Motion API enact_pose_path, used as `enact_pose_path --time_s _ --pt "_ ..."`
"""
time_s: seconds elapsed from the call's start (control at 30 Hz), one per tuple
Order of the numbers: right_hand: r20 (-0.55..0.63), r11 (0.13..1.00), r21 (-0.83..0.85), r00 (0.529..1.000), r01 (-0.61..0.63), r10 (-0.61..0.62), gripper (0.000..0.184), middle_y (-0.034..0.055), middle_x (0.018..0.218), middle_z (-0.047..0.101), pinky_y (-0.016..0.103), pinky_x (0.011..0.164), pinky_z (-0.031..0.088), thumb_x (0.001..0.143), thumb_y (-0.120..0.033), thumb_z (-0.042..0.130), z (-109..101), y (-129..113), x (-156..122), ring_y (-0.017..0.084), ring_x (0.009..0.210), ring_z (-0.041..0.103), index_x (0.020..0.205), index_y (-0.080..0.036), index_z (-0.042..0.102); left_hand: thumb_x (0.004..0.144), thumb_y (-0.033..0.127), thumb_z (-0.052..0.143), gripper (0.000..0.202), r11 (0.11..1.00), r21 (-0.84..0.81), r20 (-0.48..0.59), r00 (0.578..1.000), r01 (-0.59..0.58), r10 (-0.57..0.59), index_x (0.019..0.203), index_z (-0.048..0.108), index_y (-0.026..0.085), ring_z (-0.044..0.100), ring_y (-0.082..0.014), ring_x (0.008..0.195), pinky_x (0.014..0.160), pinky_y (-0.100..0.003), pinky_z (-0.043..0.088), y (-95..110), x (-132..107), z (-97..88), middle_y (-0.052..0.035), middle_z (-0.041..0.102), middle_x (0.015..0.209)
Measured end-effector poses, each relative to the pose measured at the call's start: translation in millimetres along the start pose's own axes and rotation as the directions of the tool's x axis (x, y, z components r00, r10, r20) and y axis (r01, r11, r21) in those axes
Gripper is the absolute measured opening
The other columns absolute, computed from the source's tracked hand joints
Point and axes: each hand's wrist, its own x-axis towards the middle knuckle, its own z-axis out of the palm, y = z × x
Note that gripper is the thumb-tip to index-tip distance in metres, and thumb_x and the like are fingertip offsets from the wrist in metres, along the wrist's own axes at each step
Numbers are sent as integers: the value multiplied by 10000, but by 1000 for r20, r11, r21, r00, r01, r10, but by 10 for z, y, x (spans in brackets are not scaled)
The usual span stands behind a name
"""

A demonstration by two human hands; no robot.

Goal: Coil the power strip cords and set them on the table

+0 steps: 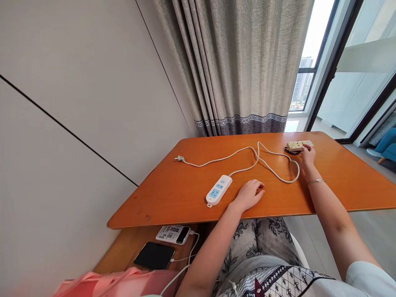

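My left hand (250,194) rests on the wooden table near its front edge, fingers loosely bent with a gap to the thumb, holding nothing. To its left lies a white power strip (219,190) with light blue socket faces. Its white cord (243,170) loops across the table to a plug (179,158) on the left. Farther off on the right, my right hand (308,156) has its fingers closed at the right part of a cream power strip (295,145). A dark cord (293,152) is bunched in front of that strip.
The orange-brown table (173,194) has rounded corners. Below its left edge, a power bank (173,234) and a black phone (154,255) lie on a lower wooden surface, with a white cable (193,247). A pink bag (130,282) is nearby. Behind hangs a grey curtain (247,66).
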Motion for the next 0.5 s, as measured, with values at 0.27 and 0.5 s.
enact_pose_path --time_s 0.27,0.5 --pt "687 616 -72 487 784 -540 226 85 985 680 323 765 523 907 -232 509 387 -453 -1137 196 871 629 1036 -191 690 886 205 560 157 998 51 3 999 -42 42 1014 643 168 628 -229 992 912 -376 500 -23 2 8 -94 677 1068" --pt "965 -26 -188 180 982 -190 313 158 1341 623 614 1162 240 929 -95 440 834 -242 -1705 353 1411 385 1035 -140 732 879 191 560 138 999 1 -5 999 -38 38 973 658 165 638 -230 954 902 -377 512 -71 -12 -1 -96 682 1020"
